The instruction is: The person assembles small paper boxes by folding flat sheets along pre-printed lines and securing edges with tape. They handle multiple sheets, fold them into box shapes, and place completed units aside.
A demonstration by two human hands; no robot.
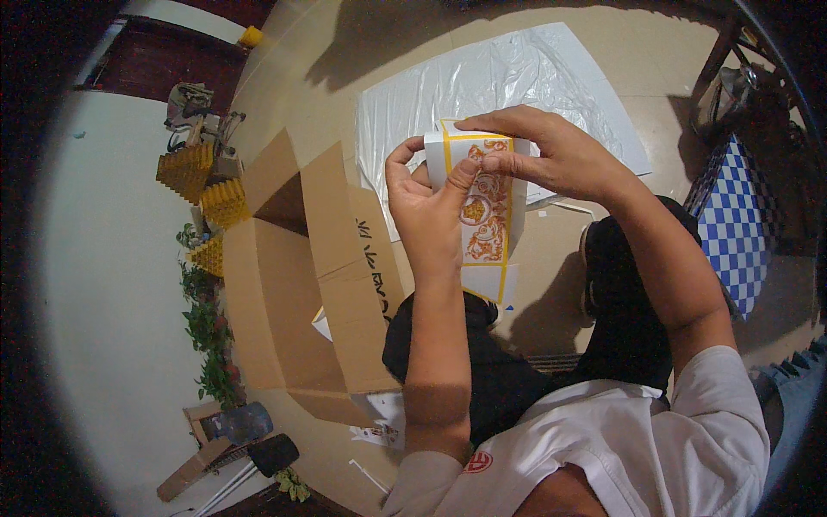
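Observation:
A small white carton (484,226) with yellow edges and an orange ornamental print is held up between both hands. My left hand (431,202) grips its left side, thumb across the printed face and fingers curled behind. Across the upper end lies my right hand (551,159), its thumb pressed on the printed panel near the left thumb and its fingers over the top edge. At the lower end a white flap (485,281) hangs loose. The carton's far side is hidden.
A large open cardboard box (280,297) stands at the left with a white piece inside. Beyond my hands, clear plastic film covers a white sheet (525,73) on the floor. At the right is a blue-and-white checked bag (732,228); plants (207,327) line the left wall.

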